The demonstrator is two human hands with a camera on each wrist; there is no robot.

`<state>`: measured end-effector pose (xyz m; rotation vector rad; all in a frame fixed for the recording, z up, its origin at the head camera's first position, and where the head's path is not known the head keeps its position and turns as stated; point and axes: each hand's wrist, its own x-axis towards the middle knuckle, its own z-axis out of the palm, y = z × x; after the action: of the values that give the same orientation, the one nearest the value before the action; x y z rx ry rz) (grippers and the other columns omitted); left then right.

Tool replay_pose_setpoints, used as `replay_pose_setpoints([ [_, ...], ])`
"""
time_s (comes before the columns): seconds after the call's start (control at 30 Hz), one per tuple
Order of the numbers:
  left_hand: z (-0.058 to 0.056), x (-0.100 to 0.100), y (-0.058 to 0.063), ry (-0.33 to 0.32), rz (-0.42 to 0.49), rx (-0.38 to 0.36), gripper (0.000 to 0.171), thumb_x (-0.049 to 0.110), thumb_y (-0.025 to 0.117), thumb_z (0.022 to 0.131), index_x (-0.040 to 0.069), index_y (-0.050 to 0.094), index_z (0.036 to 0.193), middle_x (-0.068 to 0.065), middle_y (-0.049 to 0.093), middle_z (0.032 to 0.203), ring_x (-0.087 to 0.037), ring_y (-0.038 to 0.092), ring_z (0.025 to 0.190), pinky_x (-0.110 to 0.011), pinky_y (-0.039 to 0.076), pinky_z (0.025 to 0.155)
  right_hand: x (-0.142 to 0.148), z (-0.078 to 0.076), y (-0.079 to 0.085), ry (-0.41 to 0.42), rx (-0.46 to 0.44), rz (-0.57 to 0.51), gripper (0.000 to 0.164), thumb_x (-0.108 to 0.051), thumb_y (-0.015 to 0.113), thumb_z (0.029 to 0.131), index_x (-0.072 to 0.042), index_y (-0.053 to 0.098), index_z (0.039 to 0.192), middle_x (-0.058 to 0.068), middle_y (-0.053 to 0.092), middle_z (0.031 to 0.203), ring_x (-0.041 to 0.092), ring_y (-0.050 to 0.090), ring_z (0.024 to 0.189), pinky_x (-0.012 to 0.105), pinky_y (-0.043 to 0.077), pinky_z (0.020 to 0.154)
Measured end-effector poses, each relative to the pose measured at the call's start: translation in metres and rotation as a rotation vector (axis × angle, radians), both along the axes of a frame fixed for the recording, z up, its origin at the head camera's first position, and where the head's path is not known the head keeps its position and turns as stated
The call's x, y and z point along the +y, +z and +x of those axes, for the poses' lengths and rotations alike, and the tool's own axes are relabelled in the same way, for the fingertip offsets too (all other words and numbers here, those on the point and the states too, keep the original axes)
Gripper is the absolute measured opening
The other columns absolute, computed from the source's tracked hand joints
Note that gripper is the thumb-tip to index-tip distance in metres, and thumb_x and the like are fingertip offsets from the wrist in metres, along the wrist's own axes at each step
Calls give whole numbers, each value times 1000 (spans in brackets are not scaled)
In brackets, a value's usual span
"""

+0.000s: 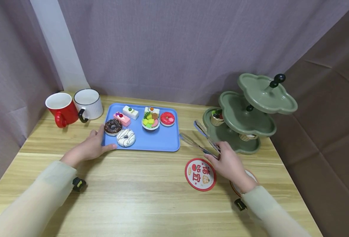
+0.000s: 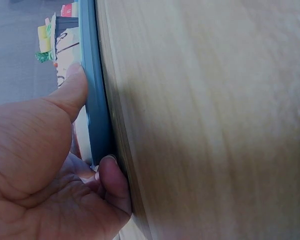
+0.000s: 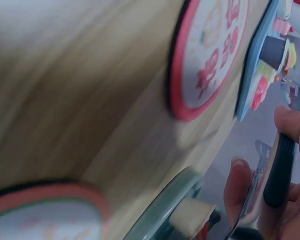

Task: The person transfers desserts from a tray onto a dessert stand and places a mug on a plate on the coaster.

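My left hand [image 1: 92, 144] grips the front left corner of the blue tray [image 1: 153, 141]; its thumb lies at the front rim and its fingers reach along the left side. On the tray sit a chocolate donut [image 1: 109, 131] and a white striped donut [image 1: 122, 141] near that hand, a pink cake slice [image 1: 125, 121], a white cake slice [image 1: 131, 114], a cup of fruit dessert [image 1: 150, 124] with another white piece behind, and a red donut [image 1: 164, 123]. My right hand [image 1: 229, 163] holds metal tongs [image 1: 191, 142] by dark handles [image 3: 280, 172], arms spread, tips between tray and stand.
A green three-tier stand [image 1: 233, 138] is at the back right, with small fruit tarts [image 1: 217, 121] on its bottom tier. One round coaster [image 1: 200, 174] lies by my right hand, another partly under the wrist. A red mug [image 1: 69, 110] and a white mug [image 1: 94, 107] stand left.
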<state>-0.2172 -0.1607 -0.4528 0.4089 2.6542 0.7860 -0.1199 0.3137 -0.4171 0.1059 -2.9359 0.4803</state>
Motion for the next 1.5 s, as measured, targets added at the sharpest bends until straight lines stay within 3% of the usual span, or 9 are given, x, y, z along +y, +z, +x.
replay_pose_setpoints([
  [0.43, -1, 0, 0, 2, -1, 10, 110, 57, 57, 91, -12, -7, 148, -42, 28, 127, -44, 45, 107, -62, 37, 97, -41, -23, 5, 89, -31, -19, 62, -43, 74, 83, -1, 53, 124, 10, 54, 108, 22, 51, 78, 39, 46, 68],
  [0.77, -1, -1, -2, -1, -5, 18, 109, 56, 57, 91, -12, -7, 148, -41, 30, 125, -44, 45, 105, -61, 38, 96, -65, -39, -1, 114, -43, -24, 59, -44, 75, 82, -5, 56, 121, 6, 54, 108, 20, 53, 77, 38, 48, 68],
  [1.1, 0, -1, -2, 1, -6, 18, 109, 56, 57, 91, -12, -7, 148, -41, 30, 123, -44, 45, 105, -61, 38, 95, -89, -57, -7, 138, -80, 10, 65, -49, 73, 83, -3, 55, 126, 9, 58, 116, 23, 58, 99, 43, 50, 82],
  [1.3, -1, -2, -3, 0, -7, 33, 108, 55, 57, 92, -12, -6, 148, -43, 29, 126, -46, 45, 108, -62, 37, 96, -100, -65, -8, 136, -110, 17, 70, -49, 72, 83, -1, 53, 130, 12, 58, 116, 25, 58, 100, 45, 50, 85],
  [1.5, -1, -1, -1, 2, -13, 16, 108, 55, 57, 92, -13, -6, 148, -43, 29, 126, -46, 45, 108, -61, 37, 97, -110, -73, -8, 118, -144, 53, 71, -52, 70, 84, 0, 52, 129, 9, 56, 113, 22, 55, 91, 42, 51, 79],
])
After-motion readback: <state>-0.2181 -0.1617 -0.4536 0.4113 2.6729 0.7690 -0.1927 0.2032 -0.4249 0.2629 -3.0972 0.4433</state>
